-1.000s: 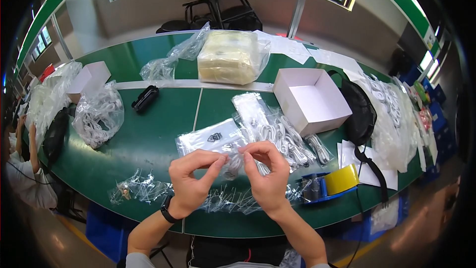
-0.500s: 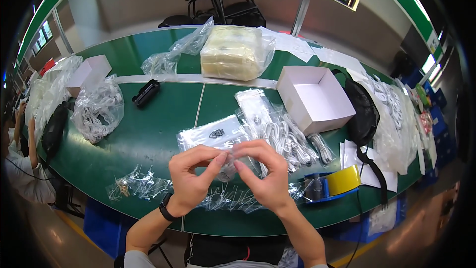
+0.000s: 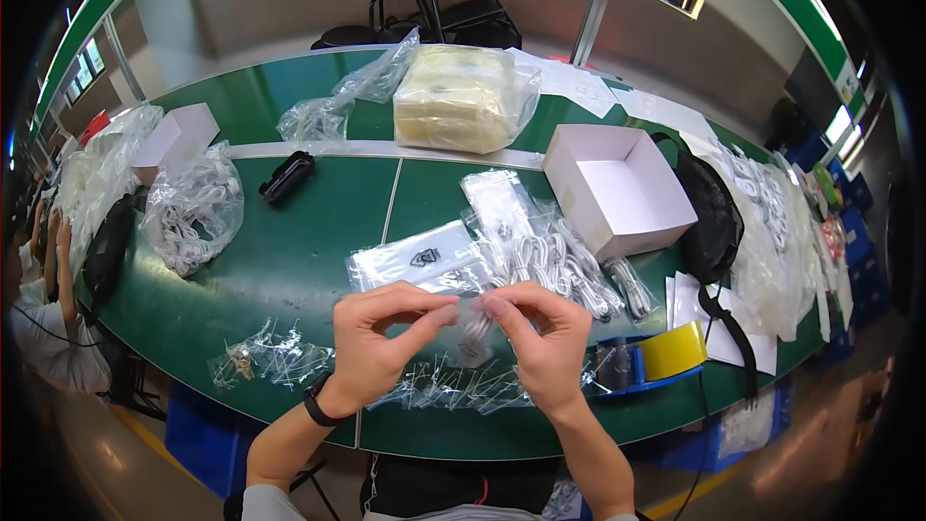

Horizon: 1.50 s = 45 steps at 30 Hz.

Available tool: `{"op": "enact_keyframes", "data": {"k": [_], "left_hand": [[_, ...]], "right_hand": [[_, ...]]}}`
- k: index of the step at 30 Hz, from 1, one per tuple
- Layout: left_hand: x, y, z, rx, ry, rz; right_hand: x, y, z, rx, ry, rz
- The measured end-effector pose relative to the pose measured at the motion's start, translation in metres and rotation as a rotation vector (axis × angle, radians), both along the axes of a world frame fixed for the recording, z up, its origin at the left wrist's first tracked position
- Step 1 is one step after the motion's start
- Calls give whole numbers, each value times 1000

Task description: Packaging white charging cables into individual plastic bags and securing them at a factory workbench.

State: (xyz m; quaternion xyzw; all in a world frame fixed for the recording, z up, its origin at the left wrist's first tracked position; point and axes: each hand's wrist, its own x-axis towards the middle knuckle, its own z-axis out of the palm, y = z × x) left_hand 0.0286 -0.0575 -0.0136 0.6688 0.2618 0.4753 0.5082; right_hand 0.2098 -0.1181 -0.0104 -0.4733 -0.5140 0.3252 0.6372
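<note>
Clear bag [image 3: 475, 345] in the pinch of both hands [image 3: 374, 342] [image 3: 552, 347], room leftward on green tabletop [image 3: 289, 270], edge [image 3: 424, 459] beneath forearms [image 3: 289, 446].

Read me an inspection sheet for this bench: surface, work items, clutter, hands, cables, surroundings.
Surface: green table with a pale seam.
Work items: small clear bag, contents too unclear to tell; flat printed bags just beyond.
Clutter: open white box, yellow tape roll in a blue dispenser, black pouch, plastic-wrapped yellowish block.
Hands: left hand and right hand both pinch the small clear bag.
Cables: white bundles beyond the right hand; more in a clear sack at left.
Surroundings: black stools behind the table, blue bin below, another person's arm at far left.
</note>
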Motion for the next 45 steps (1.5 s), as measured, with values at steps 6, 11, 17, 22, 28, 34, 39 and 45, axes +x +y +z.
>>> {"op": "enact_keyframes", "data": {"k": [6,11,17,22,28,34,39,45], "left_hand": [[5,1,15,183,145,56],[4,2,10,243,188,23],[2,4,6,211,163,120],[-3,6,12,215,124,46],[-14,12,13,235,30,-163],[-17,3,24,389,87,-158],[-18,-6,30,440,150,-99],[-24,-4,32,446,167,-153]], "right_hand": [[8,-3,3,-7,-152,-126],[8,-4,5,22,-212,-121],[9,-3,7,47,-312,-122],[16,-6,14,92,-350,-35],[24,-9,14,135,-246,142],[27,-11,16,121,-95,283],[28,-11,18,64,-85,330],[20,-9,15,120,-76,337]]}}
